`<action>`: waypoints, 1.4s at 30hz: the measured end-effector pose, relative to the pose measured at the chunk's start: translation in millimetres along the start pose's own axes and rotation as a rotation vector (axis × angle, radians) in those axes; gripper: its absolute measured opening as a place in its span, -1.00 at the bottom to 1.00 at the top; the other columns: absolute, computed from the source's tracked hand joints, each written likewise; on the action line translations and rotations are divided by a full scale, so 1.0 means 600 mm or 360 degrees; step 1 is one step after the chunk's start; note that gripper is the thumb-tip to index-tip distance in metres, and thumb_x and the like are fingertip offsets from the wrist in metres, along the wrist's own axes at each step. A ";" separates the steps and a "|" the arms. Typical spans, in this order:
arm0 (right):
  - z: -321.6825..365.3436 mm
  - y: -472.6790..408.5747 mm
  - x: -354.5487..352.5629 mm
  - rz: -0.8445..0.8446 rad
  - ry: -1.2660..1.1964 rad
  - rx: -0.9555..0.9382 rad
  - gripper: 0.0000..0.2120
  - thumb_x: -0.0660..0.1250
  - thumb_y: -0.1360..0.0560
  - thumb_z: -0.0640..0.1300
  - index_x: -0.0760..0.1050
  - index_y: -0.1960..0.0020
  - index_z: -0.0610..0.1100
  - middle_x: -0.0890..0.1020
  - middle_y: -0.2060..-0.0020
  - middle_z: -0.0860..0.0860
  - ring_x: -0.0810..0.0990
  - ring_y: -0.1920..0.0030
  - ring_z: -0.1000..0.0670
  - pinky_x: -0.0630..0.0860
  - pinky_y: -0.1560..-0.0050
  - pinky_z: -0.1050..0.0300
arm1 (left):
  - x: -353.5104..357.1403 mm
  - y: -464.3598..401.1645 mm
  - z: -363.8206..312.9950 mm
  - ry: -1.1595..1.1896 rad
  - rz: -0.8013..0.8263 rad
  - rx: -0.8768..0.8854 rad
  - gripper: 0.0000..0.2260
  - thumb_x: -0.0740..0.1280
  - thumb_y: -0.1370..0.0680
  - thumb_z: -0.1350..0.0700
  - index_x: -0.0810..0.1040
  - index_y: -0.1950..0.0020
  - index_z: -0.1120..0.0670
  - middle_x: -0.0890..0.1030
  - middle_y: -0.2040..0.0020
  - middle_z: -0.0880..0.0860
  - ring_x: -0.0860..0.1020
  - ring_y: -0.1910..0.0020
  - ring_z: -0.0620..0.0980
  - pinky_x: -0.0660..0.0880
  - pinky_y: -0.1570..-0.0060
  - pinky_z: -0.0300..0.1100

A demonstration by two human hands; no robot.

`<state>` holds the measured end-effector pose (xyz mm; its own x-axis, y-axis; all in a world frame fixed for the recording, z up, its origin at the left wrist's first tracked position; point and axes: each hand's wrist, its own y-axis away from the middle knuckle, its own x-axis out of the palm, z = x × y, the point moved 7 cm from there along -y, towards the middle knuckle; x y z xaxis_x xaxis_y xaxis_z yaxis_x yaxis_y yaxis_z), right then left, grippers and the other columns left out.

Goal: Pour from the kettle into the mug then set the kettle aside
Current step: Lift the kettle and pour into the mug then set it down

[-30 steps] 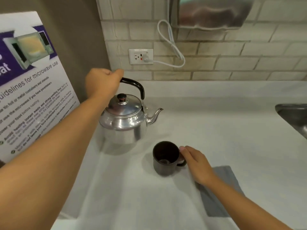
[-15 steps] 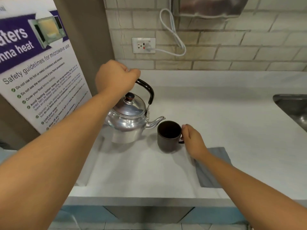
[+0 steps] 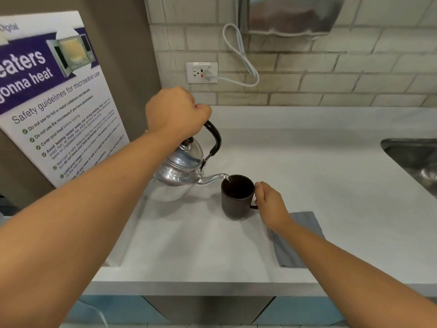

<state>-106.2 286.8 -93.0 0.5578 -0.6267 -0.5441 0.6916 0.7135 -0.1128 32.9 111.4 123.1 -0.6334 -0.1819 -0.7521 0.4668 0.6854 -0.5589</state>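
While the left hand (image 3: 176, 112) stays out of it apart from its fist, closed round the black handle (image 3: 214, 138) of the kettle (image 3: 179, 174), the work is all in the wrist: the kettle hangs tilted toward the right, clear of the counter (image 3: 307, 162), with its spout (image 3: 214, 178) reaching just over the near-left rim of the mug (image 3: 237, 197). The right hand (image 3: 269, 204) is curled at the mug's handle, thumb up by the rim, steadying it where it stands upright on the counter. A thin thread of water shows at the spout tip, falling inside the mug (how full it is cannot be read, the inside being dark). To pour well, I would hold the tilt shallow so the stream lands inside the rim rather than on it, and keep the lid (image 3: 189, 153) in mind, since it leans with the body. The grey cloth (image 3: 305, 223) lies just right of the mug, under the forearm; open counter toward the sink (image 3: 416, 157) looks a fair place to set the kettle down afterwards.
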 end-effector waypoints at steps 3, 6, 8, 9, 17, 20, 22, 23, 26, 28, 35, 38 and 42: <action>0.000 -0.001 0.000 0.0004 0.0004 0.0005 -0.61 -0.03 -0.64 -0.05 0.34 0.24 -0.24 0.44 0.33 -0.12 0.44 0.26 -0.09 0.40 0.18 0.01 | -0.002 -0.004 -0.005 -0.0042 0.0000 0.0032 -0.79 0.23 -0.29 0.07 0.35 0.52 0.10 0.26 0.57 -0.01 0.26 0.52 0.01 0.23 0.46 -0.25; 0.001 -0.001 -0.001 0.0011 0.0014 0.0000 -0.63 -0.03 -0.64 -0.05 0.29 0.27 -0.19 0.43 0.34 -0.10 0.41 0.28 -0.07 0.37 0.19 0.02 | -0.005 -0.008 -0.007 -0.0069 -0.0004 0.0058 -0.79 0.22 -0.29 0.08 0.33 0.53 0.10 0.26 0.57 -0.02 0.25 0.54 0.00 0.22 0.46 -0.26; 0.001 -0.001 -0.001 0.0016 0.0020 0.0000 -0.63 -0.03 -0.64 -0.05 0.30 0.27 -0.19 0.43 0.34 -0.09 0.41 0.28 -0.06 0.36 0.20 0.03 | -0.007 -0.011 -0.007 -0.0076 -0.0007 0.0070 -0.80 0.22 -0.29 0.08 0.36 0.52 0.11 0.26 0.57 -0.02 0.25 0.53 0.01 0.23 0.45 -0.25; 0.001 -0.001 -0.001 0.0021 0.0020 -0.0002 -0.63 -0.03 -0.64 -0.06 0.30 0.26 -0.19 0.44 0.34 -0.10 0.41 0.28 -0.06 0.37 0.20 0.03 | -0.008 -0.012 -0.007 -0.0080 -0.0007 0.0076 -0.80 0.22 -0.29 0.08 0.37 0.51 0.12 0.27 0.57 -0.02 0.26 0.53 0.01 0.24 0.45 -0.25; -0.002 -0.002 0.001 0.0042 0.0012 0.0002 -0.61 -0.03 -0.64 -0.05 0.36 0.23 -0.23 0.46 0.33 -0.11 0.42 0.27 -0.06 0.37 0.20 0.05 | -0.016 -0.021 -0.013 -0.0129 -0.0009 0.0151 -0.73 0.24 -0.32 0.09 0.28 0.55 0.09 0.22 0.57 -0.01 0.21 0.54 -0.01 0.17 0.46 -0.26; -0.004 -0.003 0.001 0.0040 0.0010 0.0003 -0.62 -0.03 -0.64 -0.04 0.34 0.24 -0.21 0.45 0.33 -0.11 0.43 0.27 -0.06 0.37 0.21 0.04 | -0.018 -0.025 -0.016 -0.0155 -0.0006 0.0166 -0.73 0.25 -0.34 0.08 0.29 0.54 0.10 0.24 0.57 -0.01 0.21 0.54 -0.02 0.17 0.46 -0.26; -0.003 -0.004 0.001 0.0034 0.0024 -0.0010 -0.62 -0.03 -0.64 -0.05 0.28 0.28 -0.18 0.43 0.35 -0.09 0.44 0.27 -0.07 0.35 0.23 0.04 | -0.019 -0.026 -0.018 -0.0162 -0.0009 0.0172 -0.73 0.24 -0.33 0.08 0.30 0.54 0.10 0.24 0.57 -0.01 0.22 0.54 -0.01 0.19 0.45 -0.26; -0.003 -0.004 0.000 0.0034 0.0029 -0.0013 -0.62 -0.03 -0.64 -0.05 0.26 0.30 -0.17 0.42 0.36 -0.08 0.44 0.26 -0.08 0.34 0.24 0.04 | -0.019 -0.026 -0.019 -0.0166 -0.0009 0.0179 -0.74 0.24 -0.33 0.08 0.30 0.54 0.11 0.24 0.57 -0.01 0.22 0.54 -0.01 0.20 0.45 -0.26; -0.003 -0.004 0.000 0.0037 0.0026 -0.0006 -0.63 -0.03 -0.64 -0.05 0.30 0.27 -0.19 0.43 0.34 -0.11 0.43 0.26 -0.08 0.34 0.23 0.05 | -0.019 -0.028 -0.022 -0.0189 -0.0010 0.0208 -0.73 0.24 -0.33 0.08 0.29 0.54 0.11 0.24 0.57 0.00 0.21 0.54 0.00 0.19 0.45 -0.26; -0.002 -0.003 0.000 0.0041 0.0016 -0.0007 -0.63 -0.03 -0.64 -0.05 0.31 0.26 -0.19 0.43 0.33 -0.12 0.42 0.27 -0.07 0.34 0.23 0.05 | -0.019 -0.028 -0.024 -0.0213 -0.0011 0.0223 -0.73 0.24 -0.33 0.07 0.29 0.53 0.11 0.24 0.57 0.00 0.21 0.55 0.00 0.18 0.45 -0.26; 0.000 -0.002 -0.001 0.0036 0.0014 -0.0005 -0.63 -0.02 -0.64 -0.05 0.30 0.27 -0.19 0.42 0.34 -0.11 0.40 0.29 -0.05 0.34 0.26 0.07 | -0.024 -0.032 -0.030 -0.0271 -0.0033 0.0280 -0.74 0.23 -0.31 0.08 0.25 0.54 0.10 0.22 0.57 0.00 0.18 0.56 0.00 0.12 0.47 -0.25; 0.000 -0.002 0.000 0.0049 -0.0012 0.0004 -0.62 -0.02 -0.64 -0.06 0.35 0.24 -0.24 0.43 0.33 -0.12 0.40 0.28 -0.05 0.34 0.24 0.06 | -0.025 -0.032 -0.032 -0.0278 -0.0038 0.0303 -0.73 0.22 -0.31 0.08 0.24 0.54 0.09 0.22 0.58 0.00 0.18 0.56 0.00 0.11 0.47 -0.25; -0.002 -0.002 -0.001 0.0054 -0.0010 0.0020 -0.61 -0.02 -0.63 -0.06 0.35 0.24 -0.25 0.43 0.34 -0.11 0.39 0.29 -0.04 0.35 0.27 0.08 | -0.023 -0.032 -0.034 -0.0273 -0.0041 0.0335 -0.73 0.22 -0.31 0.08 0.23 0.54 0.10 0.21 0.58 0.00 0.18 0.56 0.00 0.13 0.46 -0.26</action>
<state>-108.0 286.4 -93.6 0.5837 -0.6042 -0.5424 0.6780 0.7303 -0.0838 20.2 114.8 151.6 -0.5415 -0.3263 -0.7748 0.5812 0.5206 -0.6255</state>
